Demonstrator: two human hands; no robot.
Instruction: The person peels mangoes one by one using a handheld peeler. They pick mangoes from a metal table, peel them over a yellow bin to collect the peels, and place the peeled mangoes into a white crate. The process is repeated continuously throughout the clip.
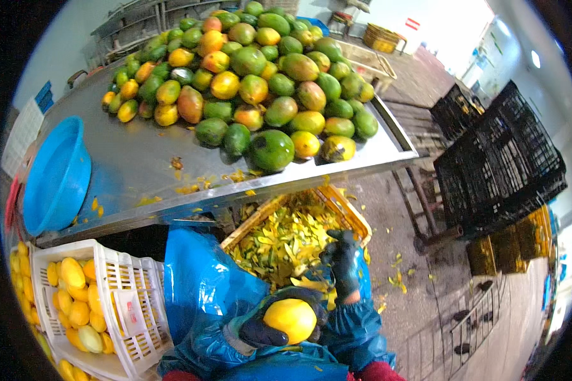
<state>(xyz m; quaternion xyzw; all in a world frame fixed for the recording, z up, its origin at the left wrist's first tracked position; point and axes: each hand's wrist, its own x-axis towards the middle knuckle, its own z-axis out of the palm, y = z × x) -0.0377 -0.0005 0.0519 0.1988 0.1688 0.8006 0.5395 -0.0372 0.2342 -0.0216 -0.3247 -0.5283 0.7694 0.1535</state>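
A yellow, peeled-looking mango (290,320) rests in my left hand (262,328), gloved in black, with the fingers wrapped around its far side. My right hand (342,261), also in a black glove, is above the near right part of an orange plastic crate (347,209). Blur and the dark glove hide whether it holds a tool. Yellow and green mango peels (286,238) fill the crate. Some peel strips hang between my two hands. Blue waterproof sleeves and a blue apron (200,271) cover my arms and lap.
A metal-topped table (124,147) carries a heap of unpeeled mangoes (252,85) and a blue basin (57,176). At left, a white crate (138,305) holds peeled mangoes (78,305). Black crates (500,162) stand on the right, near a cart frame (421,209). Peel scraps litter the floor (400,305).
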